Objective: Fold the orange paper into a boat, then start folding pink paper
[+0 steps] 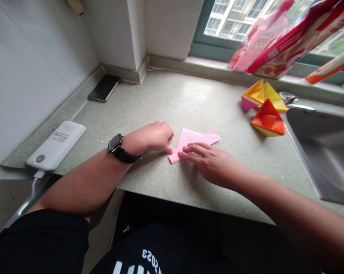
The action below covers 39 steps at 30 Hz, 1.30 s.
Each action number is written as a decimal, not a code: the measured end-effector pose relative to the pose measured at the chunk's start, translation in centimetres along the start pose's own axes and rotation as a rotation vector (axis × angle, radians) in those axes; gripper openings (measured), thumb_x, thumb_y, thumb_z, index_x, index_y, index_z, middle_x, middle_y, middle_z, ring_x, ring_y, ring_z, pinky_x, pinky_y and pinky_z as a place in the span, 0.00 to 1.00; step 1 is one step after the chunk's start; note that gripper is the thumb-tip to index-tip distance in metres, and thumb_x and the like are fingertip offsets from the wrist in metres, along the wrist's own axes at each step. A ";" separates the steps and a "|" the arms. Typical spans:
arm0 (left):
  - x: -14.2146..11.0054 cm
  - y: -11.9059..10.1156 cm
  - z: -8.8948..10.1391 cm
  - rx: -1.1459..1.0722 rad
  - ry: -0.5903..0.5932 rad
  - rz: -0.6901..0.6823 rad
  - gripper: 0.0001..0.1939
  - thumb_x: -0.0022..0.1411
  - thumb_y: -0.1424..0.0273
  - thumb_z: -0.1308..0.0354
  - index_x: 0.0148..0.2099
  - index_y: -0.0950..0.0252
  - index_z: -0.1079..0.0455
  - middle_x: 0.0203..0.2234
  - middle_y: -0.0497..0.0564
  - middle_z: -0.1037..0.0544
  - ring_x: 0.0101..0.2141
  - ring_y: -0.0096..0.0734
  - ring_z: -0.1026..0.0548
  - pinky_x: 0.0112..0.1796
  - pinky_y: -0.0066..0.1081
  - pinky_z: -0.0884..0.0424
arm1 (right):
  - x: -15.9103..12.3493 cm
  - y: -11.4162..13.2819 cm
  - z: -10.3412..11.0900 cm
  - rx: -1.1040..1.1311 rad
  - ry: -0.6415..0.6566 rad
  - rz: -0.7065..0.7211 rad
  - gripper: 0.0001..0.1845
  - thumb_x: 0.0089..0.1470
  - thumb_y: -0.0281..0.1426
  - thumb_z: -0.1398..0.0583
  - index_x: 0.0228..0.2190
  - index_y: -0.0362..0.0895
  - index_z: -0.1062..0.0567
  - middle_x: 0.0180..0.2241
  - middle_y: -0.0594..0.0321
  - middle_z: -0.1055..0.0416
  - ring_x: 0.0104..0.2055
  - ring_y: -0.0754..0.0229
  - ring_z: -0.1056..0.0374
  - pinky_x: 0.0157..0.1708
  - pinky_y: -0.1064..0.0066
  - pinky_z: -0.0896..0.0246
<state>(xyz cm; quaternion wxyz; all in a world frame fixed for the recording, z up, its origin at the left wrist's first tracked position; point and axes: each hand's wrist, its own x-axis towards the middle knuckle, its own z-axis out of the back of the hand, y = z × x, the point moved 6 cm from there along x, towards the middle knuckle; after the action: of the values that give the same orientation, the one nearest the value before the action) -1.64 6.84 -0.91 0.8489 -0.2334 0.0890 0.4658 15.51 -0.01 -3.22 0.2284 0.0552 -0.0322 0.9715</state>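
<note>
A piece of pink folded paper (192, 139) lies on the counter in front of me, with a pointed flap at its right end and a narrow folded end at the lower left. My left hand (157, 137) is closed, its fingers curled and its thumb at the paper's left corner; a dark watch is on that wrist. Across the paper's lower edge lies my right hand (210, 160), fingers stretched out and fingertips pressing near the left fold. Part of the paper is hidden under these fingers.
Folded paper shapes, one orange (269, 118) and others yellow (257, 94), stand at right beside the metal sink (328, 148). A phone (104, 88) and a white power bank (56, 145) with a cable lie at left. Pink and red packages (286, 49) stand on the windowsill.
</note>
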 end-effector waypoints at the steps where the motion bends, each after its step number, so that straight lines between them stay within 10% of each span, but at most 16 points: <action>1: 0.0 0.0 0.0 -0.004 0.000 -0.002 0.12 0.61 0.60 0.27 0.37 0.64 0.19 0.40 0.56 0.19 0.42 0.43 0.25 0.40 0.34 0.33 | 0.1 0.0 0.0 0.001 0.005 -0.004 0.33 0.60 0.16 0.44 0.63 0.44 0.22 0.56 0.52 0.19 0.58 0.49 0.24 0.59 0.54 0.24; 29: -0.6 -0.7 -0.3 0.058 0.006 -0.041 0.12 0.63 0.61 0.31 0.45 0.61 0.20 0.46 0.55 0.22 0.50 0.49 0.27 0.50 0.41 0.31 | 1.0 0.7 0.3 0.150 0.293 -0.064 0.41 0.60 0.17 0.42 0.67 0.63 0.24 0.51 0.50 0.28 0.51 0.47 0.32 0.48 0.56 0.27; 39: -0.5 -1.8 -1.4 -0.036 -0.205 -0.421 0.10 0.66 0.75 0.37 0.47 0.60 0.18 0.47 0.54 0.21 0.50 0.44 0.27 0.51 0.38 0.35 | 0.2 -0.1 1.5 0.362 0.200 -0.061 0.41 0.53 0.15 0.40 0.61 0.60 0.19 0.62 0.54 0.28 0.66 0.45 0.33 0.61 0.51 0.28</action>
<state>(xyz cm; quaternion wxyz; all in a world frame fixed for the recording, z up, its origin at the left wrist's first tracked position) -0.34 5.04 -1.39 0.9277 -0.2136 -0.0567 0.3010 15.54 0.02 -1.68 0.2459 -0.0003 0.1672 0.9548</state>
